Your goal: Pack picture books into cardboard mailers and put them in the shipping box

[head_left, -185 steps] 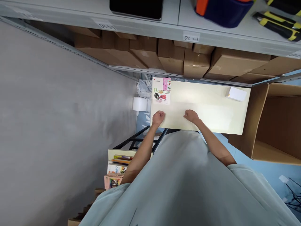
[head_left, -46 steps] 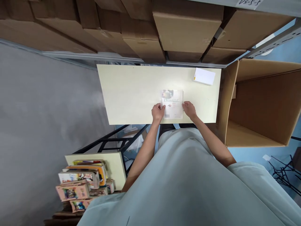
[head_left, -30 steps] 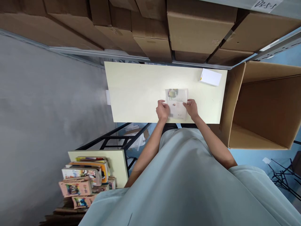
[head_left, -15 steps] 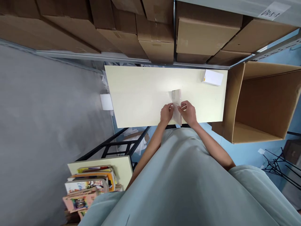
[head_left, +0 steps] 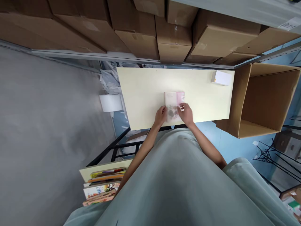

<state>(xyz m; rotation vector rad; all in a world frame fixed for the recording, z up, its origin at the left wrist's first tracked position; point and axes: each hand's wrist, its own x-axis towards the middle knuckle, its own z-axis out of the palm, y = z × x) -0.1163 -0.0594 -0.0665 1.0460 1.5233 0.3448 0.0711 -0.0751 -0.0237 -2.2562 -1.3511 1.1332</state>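
A pale pink-and-white book [head_left: 171,99] lies about flat on the cream tabletop [head_left: 143,94], near its front edge. Its right part is a stronger pink, and a grey, blurred picture shows low on the cover. My left hand [head_left: 161,116] has its curled fingers closed at the book's lower left edge. On the opposite side, my right hand [head_left: 186,113] grips the lower right edge, thumb over the cover and fingers bent. Whether the book is slightly open or wrapped is too blurred to tell.
A small white box [head_left: 221,78] sits at the table's back right corner. An open cardboard carton [head_left: 244,100] stands to the right. Shelved cartons [head_left: 175,50] overhang the back. Lower left, books [head_left: 103,188] are stacked on a board; a white cylinder [head_left: 110,103] is left of the table.
The book has gone from standing on edge between my hands to lying face up. My hands have moved slightly apart to its two sides, and the view has shifted.
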